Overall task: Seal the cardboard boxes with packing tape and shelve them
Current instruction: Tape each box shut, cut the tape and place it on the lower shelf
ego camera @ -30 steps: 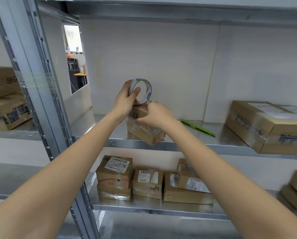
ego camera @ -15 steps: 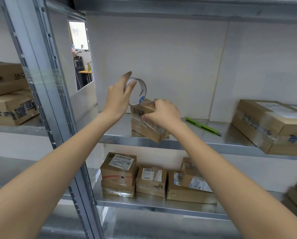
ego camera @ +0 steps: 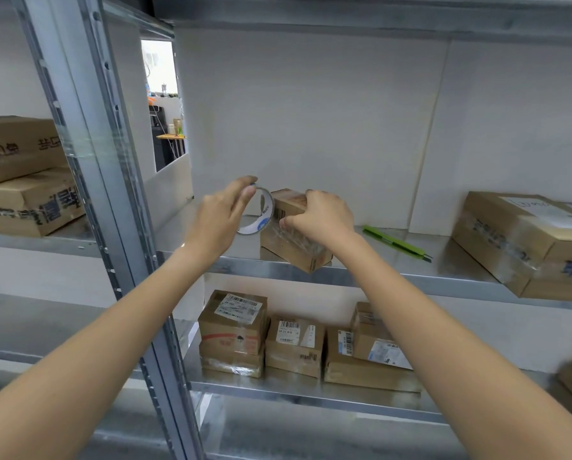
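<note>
A small cardboard box [ego camera: 289, 242] stands on the middle metal shelf [ego camera: 370, 277], near its front edge, with shiny clear tape over its front face. My right hand [ego camera: 321, 217] grips the box from the top right, thumb on the taped face. My left hand [ego camera: 223, 215] holds a roll of clear packing tape [ego camera: 261, 210] with a white and blue core, pressed against the box's left side. The tape strip between roll and box is hard to make out.
A green utility knife [ego camera: 395, 242] lies on the same shelf to the right, and a large taped box [ego camera: 530, 240] beyond it. Several labelled boxes [ego camera: 294, 340] sit on the shelf below. Stacked boxes [ego camera: 22, 174] fill the left bay behind an upright post [ego camera: 112, 200].
My left hand has brought the tape roll down from above the box to its left side. My right hand stays on the box.
</note>
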### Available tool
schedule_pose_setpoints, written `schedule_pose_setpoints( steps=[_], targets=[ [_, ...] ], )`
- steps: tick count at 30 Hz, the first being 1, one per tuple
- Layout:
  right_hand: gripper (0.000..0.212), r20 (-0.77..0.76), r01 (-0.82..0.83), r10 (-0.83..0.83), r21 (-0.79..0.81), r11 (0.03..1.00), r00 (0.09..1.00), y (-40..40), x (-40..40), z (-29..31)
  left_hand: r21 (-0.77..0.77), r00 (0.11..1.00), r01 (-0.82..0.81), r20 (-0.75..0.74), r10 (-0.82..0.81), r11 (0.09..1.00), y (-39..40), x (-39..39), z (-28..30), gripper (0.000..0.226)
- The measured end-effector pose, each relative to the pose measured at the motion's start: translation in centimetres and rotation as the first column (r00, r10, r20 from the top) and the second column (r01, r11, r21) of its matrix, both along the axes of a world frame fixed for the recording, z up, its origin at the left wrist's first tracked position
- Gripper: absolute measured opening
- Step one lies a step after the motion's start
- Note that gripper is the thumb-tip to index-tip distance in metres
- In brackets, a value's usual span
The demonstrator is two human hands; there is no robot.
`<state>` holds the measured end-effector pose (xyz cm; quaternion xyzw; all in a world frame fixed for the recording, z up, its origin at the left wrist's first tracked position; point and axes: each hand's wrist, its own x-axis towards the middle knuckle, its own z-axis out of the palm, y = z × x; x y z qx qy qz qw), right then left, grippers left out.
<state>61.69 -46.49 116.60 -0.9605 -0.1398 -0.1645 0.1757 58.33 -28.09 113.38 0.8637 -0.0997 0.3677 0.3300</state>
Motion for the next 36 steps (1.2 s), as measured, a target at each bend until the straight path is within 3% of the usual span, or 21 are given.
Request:
schedule_pose_setpoints(
  steps=[4, 7, 10, 13, 22, 24, 27, 28, 30, 33, 34, 36],
  targets=[
    [0.071, -0.031, 0.034, -0.045, -0.29, 0.957, 0.999, 0.3, 0.3, 0.9, -0.18, 0.999, 0.0, -0.032, -0.006, 0.984, -0.8, -0.2, -2.7, 0.039],
    [0.082, -0.151, -0.106, 0.045, -0.422, 0.9, 0.987, 0.8, 0.9, 2.1, -0.198, 0.999, 0.003, -0.038, -0.01, 0.98, -0.9, -0.1, -3.0, 0.038],
    [0.077, -0.202, -0.299, 0.239, -0.364, 0.882, 0.95, 1.0, 1.7, 2.3, -0.191, 0.999, -0.003, -0.048, -0.006, 0.982, -1.0, 0.0, -2.8, 0.038],
    [0.07, -0.125, -0.342, 0.318, -0.334, 0.879, 0.94, 0.5, 1.9, 1.7, -0.198, 0.999, -0.011, -0.037, 0.004, 0.98, -1.2, 0.2, -2.9, 0.038],
    [0.072, -0.063, -0.348, 0.343, -0.252, 0.903, 0.937, 0.0, 2.5, 1.0, -0.233, 1.0, 0.004, -0.02, -0.008, 0.972, -1.3, 0.3, -2.9, 0.037],
    [0.077, -0.097, -0.282, 0.269, -0.152, 0.947, 0.958, -0.4, 2.7, 1.1, -0.261, 0.999, 0.021, -0.023, -0.028, 0.965, -1.2, 0.6, -2.5, 0.038],
    [0.037, -0.107, -0.22, 0.221, 0.025, 0.975, 0.969, -1.3, 2.6, 1.4, -0.413, 0.996, 0.064, -0.024, -0.082, 0.908, -1.3, 0.8, -1.0, 0.038],
    [0.034, -0.112, -0.21, 0.22, 0.095, 0.973, 0.969, -1.5, 2.6, 1.6, -0.463, 0.994, 0.097, -0.007, -0.113, 0.881, -1.7, 0.9, -0.4, 0.033],
    [0.036, -0.149, -0.166, 0.206, 0.244, 0.956, 0.967, -2.0, 2.5, 1.7, -0.549, 0.986, 0.148, 0.012, -0.169, 0.823, -2.5, 1.2, 1.3, 0.022],
    [0.043, -0.353, -0.06, 0.256, 0.481, 0.875, 0.9, -2.8, 2.4, 1.6, -0.673, 0.948, 0.231, -0.006, -0.318, 0.703, -4.0, 2.6, 3.6, 0.022],
    [0.047, -0.407, -0.041, 0.244, 0.447, 0.893, 0.88, -3.0, 2.3, 1.3, -0.678, 0.929, 0.257, -0.021, -0.368, 0.689, -4.5, 3.2, 4.0, 0.021],
    [0.053, -0.347, -0.041, 0.105, 0.187, 0.982, 0.932, -3.0, 1.6, 0.5, -0.61, 0.894, 0.285, -0.11, -0.435, 0.739, -5.7, 4.2, 4.2, 0.023]
  ],
)
